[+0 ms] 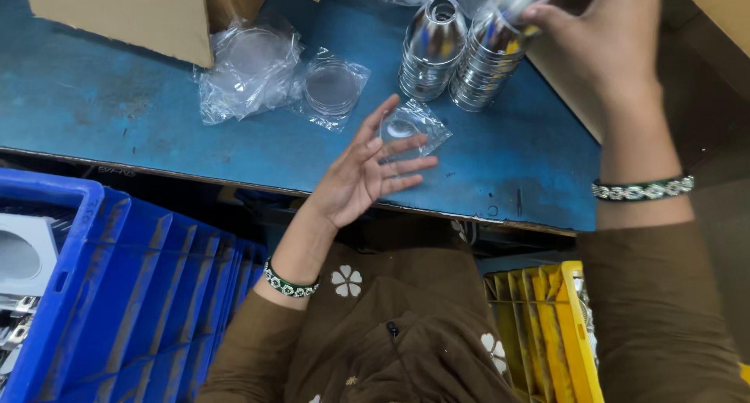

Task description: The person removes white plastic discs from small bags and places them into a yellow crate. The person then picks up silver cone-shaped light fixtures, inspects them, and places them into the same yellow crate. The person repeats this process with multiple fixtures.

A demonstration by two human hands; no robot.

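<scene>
The blue table point(117, 98) carries everything here, with a blue crate point(141, 293) below its near edge on the left and a yellow crate point(547, 333) on the right, and cardboard boxes point(117, 12) along the far side. Two nested stacks of shiny steel cups point(449, 51) lie tilted on the table, touching one another. The right hand point(609, 35) is at the top of the right-hand stack, its grip closed on the topmost steel cup point(512, 0), which seems to sit in clear film. The left hand point(367, 168) hangs over the near edge of the table, palm up, its grip wide with fingers spread, touching a small flat clear plastic bag point(414, 129) without pinching it. Farther left lie a bag holding a disc-like lid point(332, 86) and a crumpled clear wrapper point(250, 67). To do this well, I judge the cup should be drawn straight along the stack's axis so the rest do not roll, and the left fingers should open the small bag's mouth, since the thin film is slippery and clings to itself.
</scene>
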